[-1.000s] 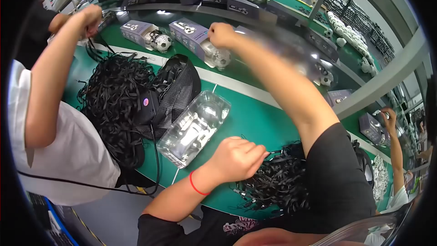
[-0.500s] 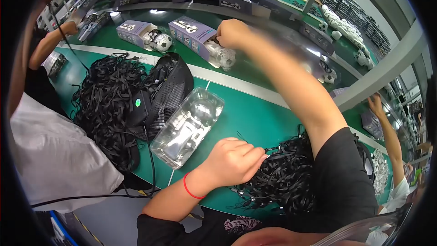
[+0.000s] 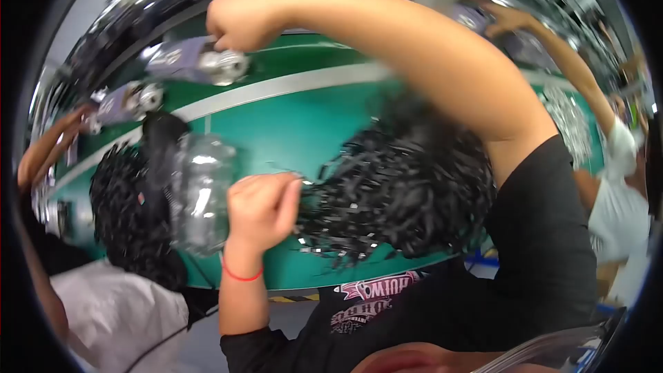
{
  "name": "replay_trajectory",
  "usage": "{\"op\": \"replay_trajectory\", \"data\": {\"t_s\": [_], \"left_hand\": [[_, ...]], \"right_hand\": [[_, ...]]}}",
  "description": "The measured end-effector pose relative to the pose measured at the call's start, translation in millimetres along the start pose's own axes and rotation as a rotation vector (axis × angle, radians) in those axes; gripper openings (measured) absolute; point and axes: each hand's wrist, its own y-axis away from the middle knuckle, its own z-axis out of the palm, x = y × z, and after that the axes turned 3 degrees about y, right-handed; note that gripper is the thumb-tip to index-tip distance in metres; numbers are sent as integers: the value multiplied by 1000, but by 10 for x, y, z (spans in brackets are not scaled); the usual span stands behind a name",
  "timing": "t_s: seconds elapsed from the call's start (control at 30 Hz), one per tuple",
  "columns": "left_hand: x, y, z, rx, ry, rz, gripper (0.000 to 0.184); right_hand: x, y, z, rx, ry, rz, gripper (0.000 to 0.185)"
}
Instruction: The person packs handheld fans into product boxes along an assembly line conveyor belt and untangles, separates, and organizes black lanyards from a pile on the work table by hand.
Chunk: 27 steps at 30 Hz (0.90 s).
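Box, ball protruding; right hand near, left hand by clear container; hands curled, grip unclear.

The right hand, its arm stretched across the green worktop, is bent downward just above a purple carton with a blurred, round whitish piece at its end; contact cannot be made out. The left hand, a red cord around its wrist, is curled between a clear plastic container and a large heap of black straps; whether its fingers grip a strap is unclear. Left of the container sit a black mesh bag and a second strap pile. Beyond them, a co-worker's hand is beside another carton; at right, another co-worker's hand extends above silvery strands.
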Motion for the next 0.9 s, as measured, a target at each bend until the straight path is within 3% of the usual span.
{"op": "replay_trajectory", "data": {"t_s": [0.2,0.27,0.4,0.5,0.57,0.63,0.67,0.73,0.77,0.8,0.87,0.9], "left_hand": [[470,-305,302,-168,30,-158,1],[573,-403,449,-211,37,-214,1],[593,-685,693,-334,-314,36,4],[667,-829,586,-466,-277,-123,5],[803,-1009,467,-357,-65,-210,6],[1001,-1310,363,-204,439,-374,9],[1116,-1485,388,-90,618,-280,12],[1293,-1860,455,139,827,-121,16],[1395,-2011,470,248,862,-65,18],[1630,-2132,454,243,865,-53,18],[2026,-2322,417,523,1061,-349,19],[1705,-2350,78,159,1352,-239,18]], "right_hand": [[-122,1818,-524,65,-83,55,18],[-74,2156,-565,195,-108,46,16],[78,2605,-562,420,-156,50,14],[82,2849,-581,457,-205,127,15],[59,2878,-496,475,-247,164,15],[11,2711,-276,928,-420,195,21],[-42,2579,-161,932,-424,195,21],[-135,2362,-31,740,-1325,146,29],[-145,2446,-102,747,-1314,139,29],[-162,2604,-217,577,-1450,152,29],[-168,2929,-399,217,-1692,191,32],[-120,3063,-398,230,-1685,204,32]]}}
